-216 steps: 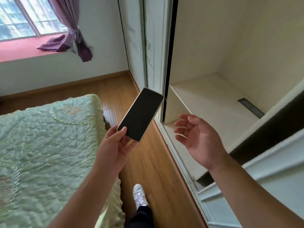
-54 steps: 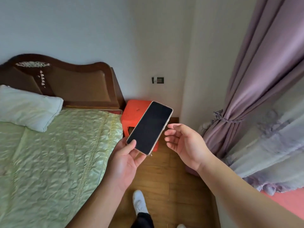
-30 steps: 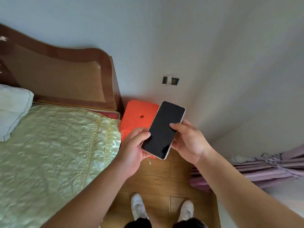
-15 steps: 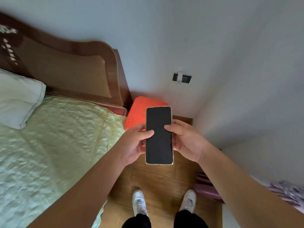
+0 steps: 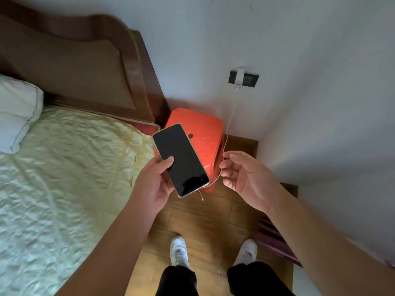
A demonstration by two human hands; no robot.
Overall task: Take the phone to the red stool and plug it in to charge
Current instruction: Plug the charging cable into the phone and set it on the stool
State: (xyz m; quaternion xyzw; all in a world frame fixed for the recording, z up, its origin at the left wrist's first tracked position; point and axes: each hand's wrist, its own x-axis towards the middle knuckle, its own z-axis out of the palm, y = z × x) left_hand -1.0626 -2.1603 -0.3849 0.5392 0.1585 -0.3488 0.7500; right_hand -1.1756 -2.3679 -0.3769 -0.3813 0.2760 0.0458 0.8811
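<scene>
The dark-screened phone [image 5: 180,160] tilts above the red stool [image 5: 202,129], gripped at its lower left side by my left hand [image 5: 152,182]. My right hand [image 5: 243,175] hovers just right of the phone with its fingers spread, next to the thin white charging cable [image 5: 228,124]. That cable hangs from a white charger [image 5: 239,79] in the wall socket, runs down past the stool's right side and curves behind the phone; its plug end [image 5: 202,197] dangles below the phone's lower edge.
The bed with a pale green quilt [image 5: 64,178] and white pillow [image 5: 17,112] fills the left, backed by a brown headboard [image 5: 85,67]. Walls meet in a corner right of the stool. A purple curtain hem [image 5: 275,242] lies at the lower right. My feet stand on wooden floor [image 5: 205,223].
My right hand has let go of the phone and moved right beside the cable. The phone now tilts left, held by the left hand alone. The view has dipped closer to the stool.
</scene>
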